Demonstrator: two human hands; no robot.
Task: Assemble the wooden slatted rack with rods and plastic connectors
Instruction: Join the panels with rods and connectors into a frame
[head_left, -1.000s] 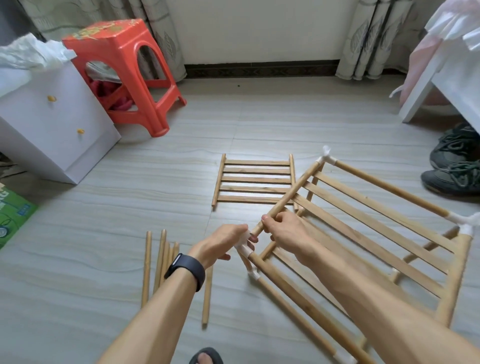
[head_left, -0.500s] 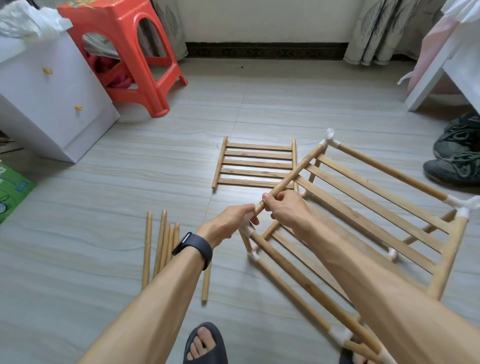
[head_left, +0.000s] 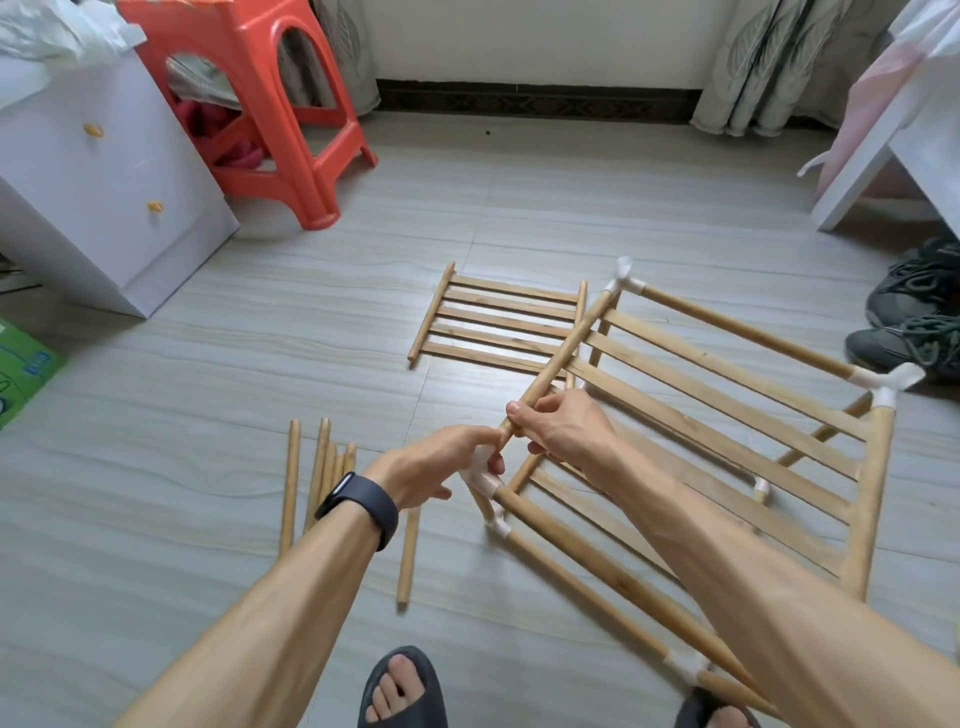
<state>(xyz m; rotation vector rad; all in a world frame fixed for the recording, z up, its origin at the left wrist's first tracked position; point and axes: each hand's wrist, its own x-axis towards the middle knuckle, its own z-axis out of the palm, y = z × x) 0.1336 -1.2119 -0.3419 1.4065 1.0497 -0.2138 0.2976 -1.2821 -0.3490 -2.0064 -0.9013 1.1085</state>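
Maybe halfway, by the look of it; left hand (head_left: 441, 462) grips the white plastic corner connector (head_left: 480, 472), right hand (head_left: 566, 431) pinches the round wooden rod (head_left: 561, 358); loose slatted wooden panel (head_left: 498, 322) beyond them, spare wooden rods (head_left: 322, 467) to their left, both unused.

connector (head_left: 485, 480): mostly covered by the left hand (head_left: 436, 462)
rod (head_left: 559, 364): near end lost between left hand and right hand (head_left: 566, 426) — seated in the connector or not, cannot tell
rack (head_left: 872, 493): near corner behind the right forearm, cut by the bottom edge
loose rods (head_left: 322, 457): partly behind the left forearm — count unclear
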